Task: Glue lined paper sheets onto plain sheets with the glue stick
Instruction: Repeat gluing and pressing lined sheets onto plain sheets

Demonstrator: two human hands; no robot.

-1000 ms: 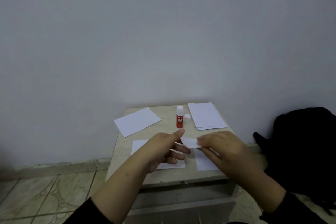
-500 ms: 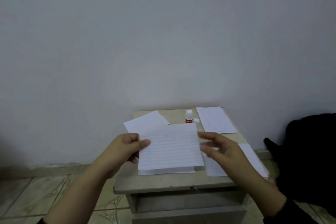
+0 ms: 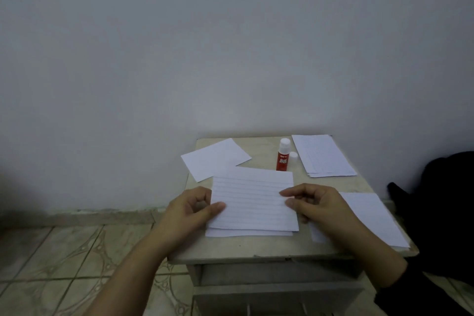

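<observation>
Your left hand (image 3: pixel 191 209) pinches the left edge of the lined sheet (image 3: pixel 252 202), thumb on top; your right hand (image 3: pixel 316 204) pinches its right edge. The sheet lies between them over a plain sheet (image 3: pixel 246 233) on the desk (image 3: pixel 256 247). Beyond the lined sheet the uncapped glue stick (image 3: pixel 283 155) stands upright, its cap (image 3: pixel 293 157) just beside it.

Room is dim, w/ soft grey light, no glare. Wall (image 3: pixel 230 46) looks flat and dull. Dark shadow sits low on the left by the floor (image 3: pixel 51 264). Pic is a bit soft and grainy. Edges bend a little, corners go darker.
</observation>
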